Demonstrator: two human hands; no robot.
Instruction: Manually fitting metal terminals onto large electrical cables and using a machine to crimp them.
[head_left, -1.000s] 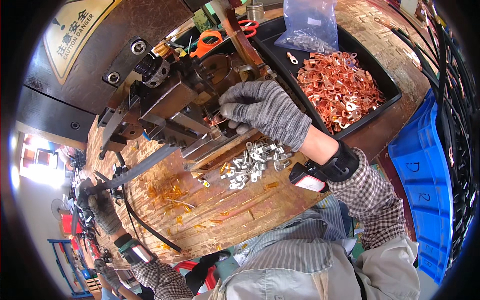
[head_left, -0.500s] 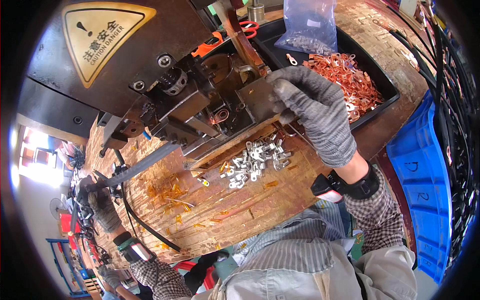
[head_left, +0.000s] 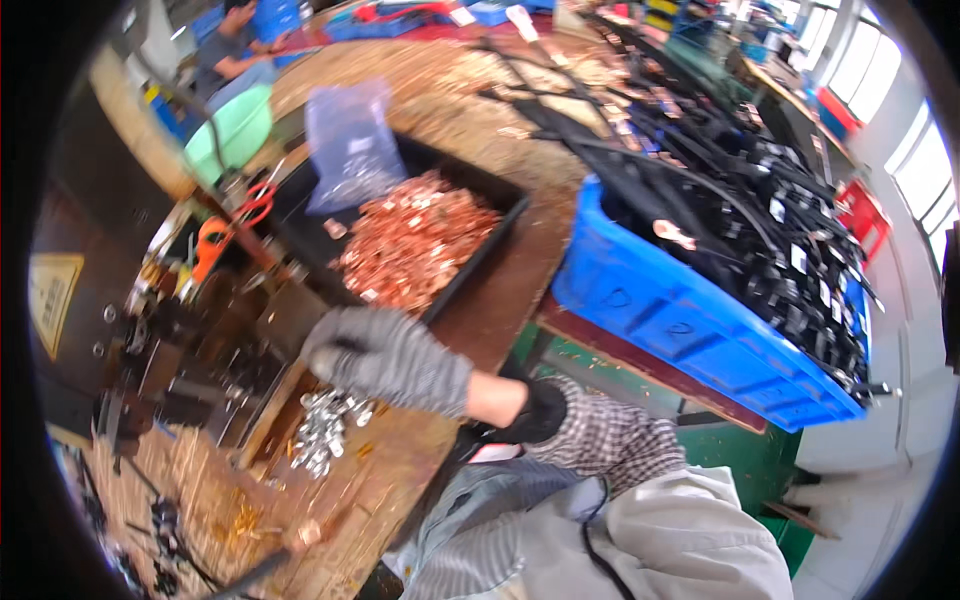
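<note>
My right hand (head_left: 390,362), in a grey knit glove, is at the metal block (head_left: 292,318) on the near side of a dark machine (head_left: 165,370). Its fingers are curled together; what they hold, if anything, is hidden, and motion blurs them. Just below it lies a pile of silver cable lugs (head_left: 325,430) on the worn wooden table (head_left: 390,480). A black cable (head_left: 250,575) with a copper lug (head_left: 306,534) on its end reaches in from the bottom edge. My left hand is out of view.
Behind my right hand, a black tray (head_left: 500,222) holds copper lugs (head_left: 415,240) and a clear bag (head_left: 350,140). Scissors (head_left: 258,205) and a green basin (head_left: 232,135) are beyond the machine. To the right, a blue crate (head_left: 680,320) overflows with black cables. A person (head_left: 232,60) sits at the far left.
The view has swung to the right, bringing in the whole crate and the room beyond. My left hand has left the picture, and a copper-ended cable now shows at the bottom.
</note>
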